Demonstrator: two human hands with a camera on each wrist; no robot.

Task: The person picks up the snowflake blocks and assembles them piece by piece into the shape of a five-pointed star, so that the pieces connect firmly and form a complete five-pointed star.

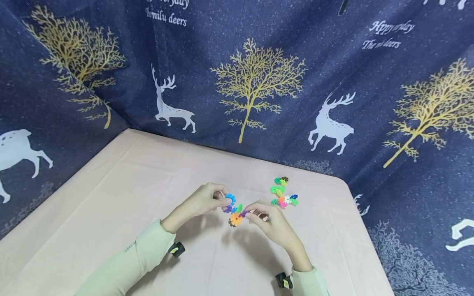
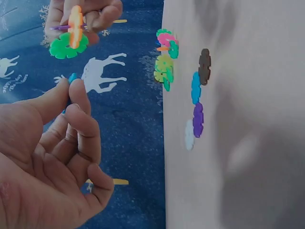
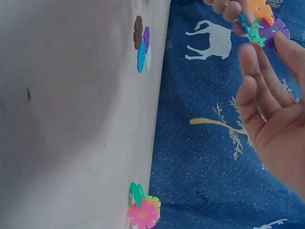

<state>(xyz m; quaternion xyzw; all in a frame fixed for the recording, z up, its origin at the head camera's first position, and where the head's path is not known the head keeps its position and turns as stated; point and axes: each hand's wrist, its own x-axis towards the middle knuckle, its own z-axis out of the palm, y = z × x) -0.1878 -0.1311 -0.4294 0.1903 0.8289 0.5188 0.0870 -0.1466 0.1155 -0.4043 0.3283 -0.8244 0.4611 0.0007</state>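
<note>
My left hand (image 1: 207,200) pinches a blue snowflake disc (image 1: 230,199) between thumb and fingertips. In the left wrist view only the edge of this blue disc (image 2: 73,77) shows. My right hand (image 1: 274,224) pinches a purple snowflake disc (image 3: 277,32), joined with an orange disc (image 1: 236,218) and a green disc (image 2: 69,46). A small gap separates the blue disc from the green one in the left wrist view. On the table behind and below the hands lie loose discs: brown (image 2: 204,67), light blue (image 2: 196,88), purple (image 2: 198,120) and white (image 2: 189,134).
Several coloured discs, green (image 1: 277,189), pink (image 1: 283,204) and white (image 1: 287,200) among them, lie clustered beyond my right hand. A pale cloth covers the table (image 1: 148,176). Dark blue curtains (image 1: 207,82) with deer and trees hang along its far and side edges.
</note>
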